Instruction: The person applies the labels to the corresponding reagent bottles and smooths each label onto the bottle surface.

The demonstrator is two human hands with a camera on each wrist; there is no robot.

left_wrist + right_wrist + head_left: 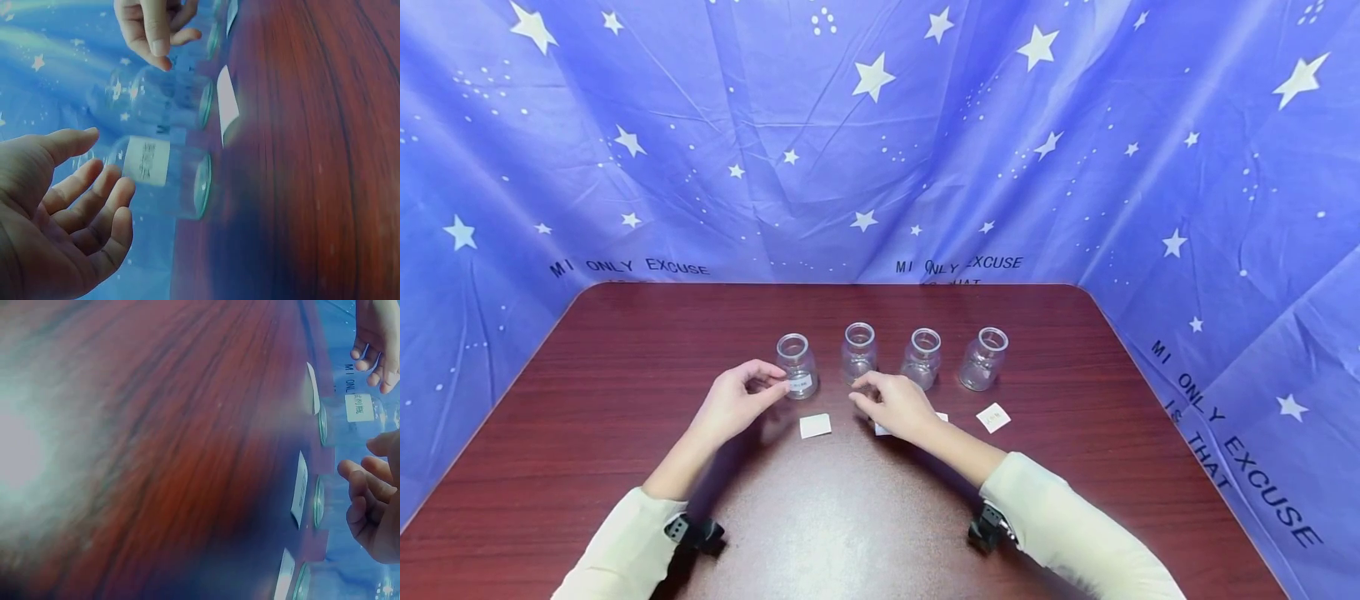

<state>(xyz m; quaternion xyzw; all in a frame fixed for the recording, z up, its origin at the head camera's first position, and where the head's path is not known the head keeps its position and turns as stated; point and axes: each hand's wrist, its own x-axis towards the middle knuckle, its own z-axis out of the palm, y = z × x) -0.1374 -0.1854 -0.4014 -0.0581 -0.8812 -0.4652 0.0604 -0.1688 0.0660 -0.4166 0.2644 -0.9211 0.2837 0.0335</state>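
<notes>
A clear glass jar (796,363) with a white printed label (147,160) on its front stands at the left end of a row of jars. My left hand (735,402) is beside this jar, its fingers loosely bent and holding nothing. The second jar (859,354) has no label that I can see. In front of it hovers my right hand (897,405), fingers relaxed, with nothing between them. In the right wrist view, the right hand's fingers (369,481) are loosely curled near the jars. A small white card (816,426) lies in front of the first two jars.
Two more glass jars, a third (922,360) and a fourth (983,360), continue the row to the right. A white card (994,417) lies before the fourth jar; other white paper is partly hidden under my right hand. A star-printed blue curtain (790,100) surrounds the dark red table (647,350).
</notes>
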